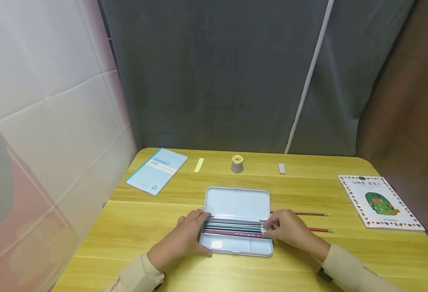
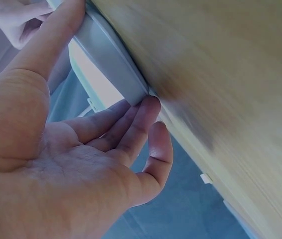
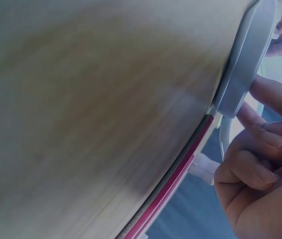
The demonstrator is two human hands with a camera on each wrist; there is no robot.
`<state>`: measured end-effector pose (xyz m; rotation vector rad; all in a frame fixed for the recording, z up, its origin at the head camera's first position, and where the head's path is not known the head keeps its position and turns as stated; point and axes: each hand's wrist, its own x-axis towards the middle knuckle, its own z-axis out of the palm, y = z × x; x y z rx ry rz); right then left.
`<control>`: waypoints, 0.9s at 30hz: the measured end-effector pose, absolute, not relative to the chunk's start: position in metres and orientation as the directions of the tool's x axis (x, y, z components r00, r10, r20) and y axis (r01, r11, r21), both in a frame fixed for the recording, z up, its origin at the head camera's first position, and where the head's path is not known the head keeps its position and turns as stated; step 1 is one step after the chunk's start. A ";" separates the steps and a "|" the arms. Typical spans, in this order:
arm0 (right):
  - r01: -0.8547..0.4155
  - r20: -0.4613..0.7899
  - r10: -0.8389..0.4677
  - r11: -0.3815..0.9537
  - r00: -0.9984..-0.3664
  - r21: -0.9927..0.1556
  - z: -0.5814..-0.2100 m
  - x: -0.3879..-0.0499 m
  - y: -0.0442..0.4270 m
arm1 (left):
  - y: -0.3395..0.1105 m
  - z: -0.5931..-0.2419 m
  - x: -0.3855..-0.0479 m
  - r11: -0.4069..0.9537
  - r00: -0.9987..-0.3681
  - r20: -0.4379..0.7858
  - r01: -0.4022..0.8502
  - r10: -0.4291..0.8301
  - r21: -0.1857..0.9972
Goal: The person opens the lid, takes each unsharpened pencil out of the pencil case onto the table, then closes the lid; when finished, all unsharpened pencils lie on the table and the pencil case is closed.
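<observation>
The white case [image 1: 237,205] lies with its lid raised at the back. Several pencils [image 1: 232,229], green, dark and pink-red, lie side by side inside it. My left hand [image 1: 184,237] grips the case's left end, thumb at the front and fingers behind; the left wrist view shows the fingertips of that hand [image 2: 81,144] against the case's corner [image 2: 116,64]. At the right end, the thumb and index finger of my right hand [image 1: 294,231] pinch a pencil's end inside the case. In the right wrist view, the other fingers of this hand [image 3: 260,169] are curled outside the case wall [image 3: 248,59].
Two red pencils, one farther back [image 1: 314,213] and one nearer [image 1: 321,230], lie right of the case. Behind stand or lie a blue notebook [image 1: 157,171], a yellow strip [image 1: 198,165], a yellow-topped spool [image 1: 237,164] and a pale eraser [image 1: 281,168]. A picture book [image 1: 381,202] lies far right.
</observation>
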<state>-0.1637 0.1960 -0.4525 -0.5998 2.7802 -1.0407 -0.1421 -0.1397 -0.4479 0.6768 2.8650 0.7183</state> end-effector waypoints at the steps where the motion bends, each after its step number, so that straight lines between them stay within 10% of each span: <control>1: -0.329 0.038 -0.400 0.693 -0.916 -0.642 -0.453 -0.164 0.196 | -0.140 -0.448 -0.142 0.789 -0.894 -0.001 0.394 0.447 0.472; 27: -0.423 0.085 -0.453 0.729 -0.888 -0.538 -0.452 -0.165 0.191 | -0.140 -0.448 -0.141 0.786 -0.895 0.008 0.396 0.446 0.474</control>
